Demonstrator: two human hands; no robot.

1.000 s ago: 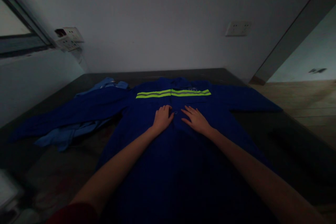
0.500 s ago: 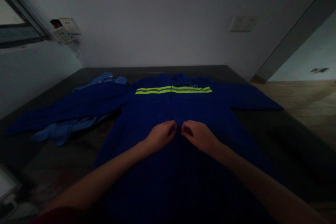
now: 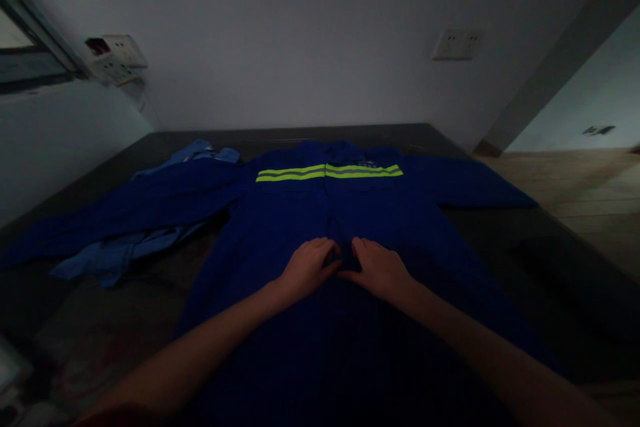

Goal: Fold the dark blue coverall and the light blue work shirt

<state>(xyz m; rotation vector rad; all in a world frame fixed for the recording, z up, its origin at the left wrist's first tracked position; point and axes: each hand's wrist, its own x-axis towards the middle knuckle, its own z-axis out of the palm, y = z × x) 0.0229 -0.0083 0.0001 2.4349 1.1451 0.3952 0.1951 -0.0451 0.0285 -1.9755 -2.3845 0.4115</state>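
Observation:
A dark blue work jacket (image 3: 280, 213) lies spread front side up, its collar at the far end and both sleeves stretched out sideways. A yellow-green reflective band (image 3: 290, 174) crosses its chest. My left hand (image 3: 311, 265) is over the middle of the jacket's front, thumb and loosely bent fingers apart. Facing it across the front opening is my right hand (image 3: 381, 267), with its thumb stretched away from the fingers. No cloth shows pinched in either hand. The jacket's lower part fades into darkness.
A lighter blue garment (image 3: 107, 257) lies partly under the left sleeve. The dark table (image 3: 395, 133) meets a wall with sockets (image 3: 457, 44). On the right a black object (image 3: 570, 280) rests on the table. A pale object (image 3: 13, 363) stands at lower left.
Both hands have moved slightly nearer to me along the jacket's front. Their fingers, curled closed before, have loosened and the thumbs have come away. The view has shifted a little.

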